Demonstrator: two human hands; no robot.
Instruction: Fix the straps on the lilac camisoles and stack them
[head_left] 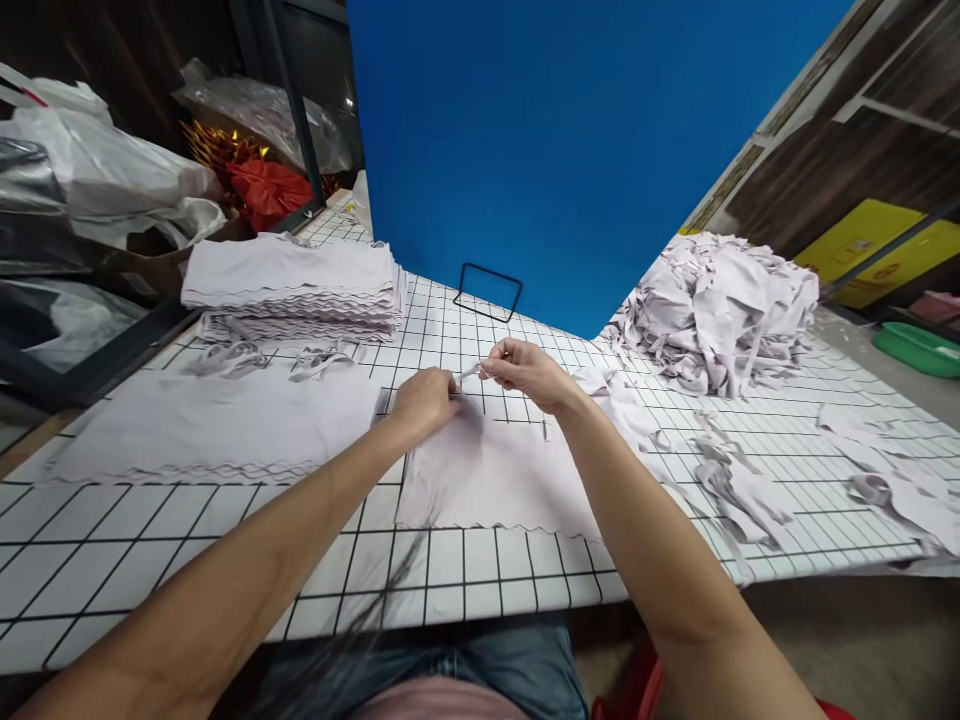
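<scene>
A pale lilac fabric piece (491,480) with a wavy lower edge lies flat on the gridded white table (450,590) in front of me. My left hand (424,400) is closed, pressing on the piece's top left corner. My right hand (529,370) pinches a thin fabric strip (471,372) at the piece's top edge, held between the two hands just above the table.
A wider flat fabric stack (217,430) lies to the left, a taller folded stack (292,285) behind it. A heap of fabric scraps (720,305) sits at the right, with loose strips (739,490) nearby. A blue board (570,150) stands behind, bags (97,170) at the far left.
</scene>
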